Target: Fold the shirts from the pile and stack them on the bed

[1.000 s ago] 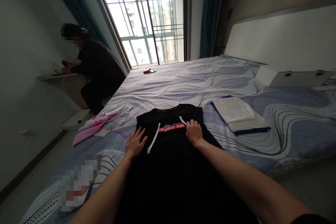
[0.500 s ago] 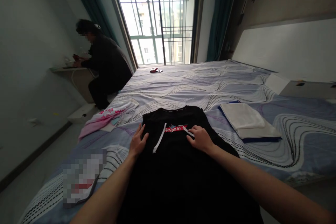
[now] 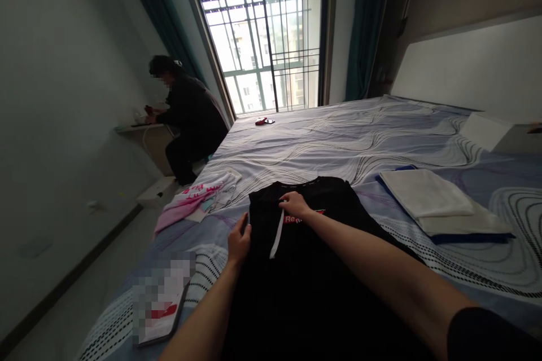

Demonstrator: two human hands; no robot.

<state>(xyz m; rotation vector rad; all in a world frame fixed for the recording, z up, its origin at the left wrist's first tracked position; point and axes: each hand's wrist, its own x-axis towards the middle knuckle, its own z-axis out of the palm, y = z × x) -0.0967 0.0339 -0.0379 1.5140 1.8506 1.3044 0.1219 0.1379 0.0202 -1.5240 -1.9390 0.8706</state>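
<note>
A black shirt (image 3: 271, 304) lies spread on the bed in front of me, its neckline facing the window. A red printed label with white letters (image 3: 289, 219) crosses its chest, partly covered by my right forearm. One narrow white strip (image 3: 277, 235) slants down the shirt beside the print. My right hand (image 3: 295, 205) is at the upper end of this strip, fingers bent and closed on it. At the shirt's left edge rests my left hand (image 3: 240, 241), thumb and fingers apart, touching the cloth.
Pink-and-white clothing (image 3: 192, 203) lies to the left, with a partly blurred flat packet (image 3: 163, 316) nearer me. Folded cream cloth (image 3: 440, 197) over blue fabric lies right. Small red and dark items (image 3: 261, 121) sit at the bed's far end. A person in black (image 3: 195, 113) sits at a small table.
My right hand has moved left across the print to the top of the left white strip. The second strip is now out of sight. The view has shifted left.
</note>
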